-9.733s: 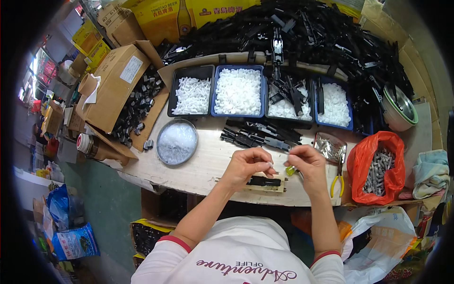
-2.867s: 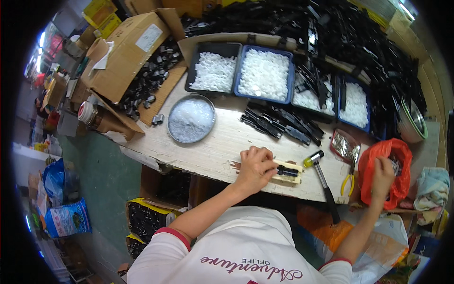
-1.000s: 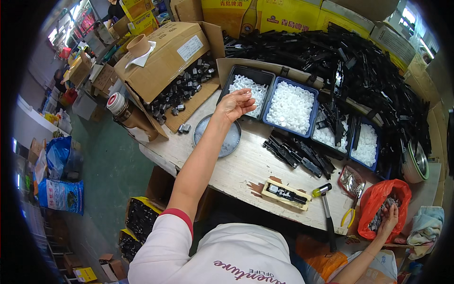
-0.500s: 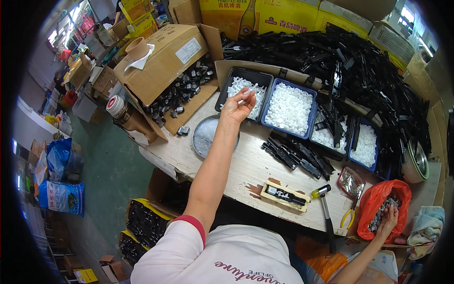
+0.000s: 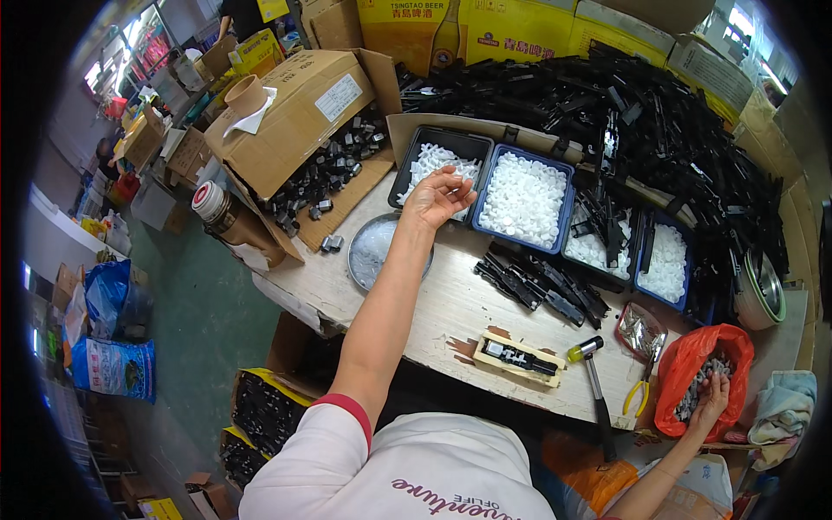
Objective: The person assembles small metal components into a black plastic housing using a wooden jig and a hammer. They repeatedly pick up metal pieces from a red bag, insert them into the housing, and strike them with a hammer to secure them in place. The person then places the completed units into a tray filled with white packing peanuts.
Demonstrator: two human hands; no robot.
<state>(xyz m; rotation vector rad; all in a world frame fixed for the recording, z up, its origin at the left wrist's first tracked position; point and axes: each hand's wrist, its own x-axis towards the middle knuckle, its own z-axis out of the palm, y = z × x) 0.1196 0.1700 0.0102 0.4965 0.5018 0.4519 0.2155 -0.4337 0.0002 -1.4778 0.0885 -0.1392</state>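
My left hand (image 5: 438, 199) is raised over the near edge of a black bin (image 5: 400, 186) of white plastic parts (image 5: 433, 160). Its fingers are curled together, with a small white plastic part at the tips, partly hidden. At the right, my right hand (image 5: 712, 403) reaches into a red plastic bag (image 5: 672, 386) of small grey parts (image 5: 691, 400). Its fingers are bent in among them; what they grip is too small to make out. Between the hands, a cream block-like fixture (image 5: 517, 375) holds a black mechanism (image 5: 520, 355) with a light metal piece at its left end.
A hammer (image 5: 596, 381), yellow-handled pliers (image 5: 637, 397) and a small red tray (image 5: 626, 328) lie right of the fixture. Blue bins (image 5: 479, 208) of white parts, loose black mechanisms (image 5: 542, 286), a round metal pan (image 5: 354, 260) and an open carton (image 5: 286, 113) surround the worktop.
My left hand has dropped slightly relative to the black bin, and its fingers have shifted. My right hand stays in the red bag, its fingers slightly moved. The whole view has shifted a little.
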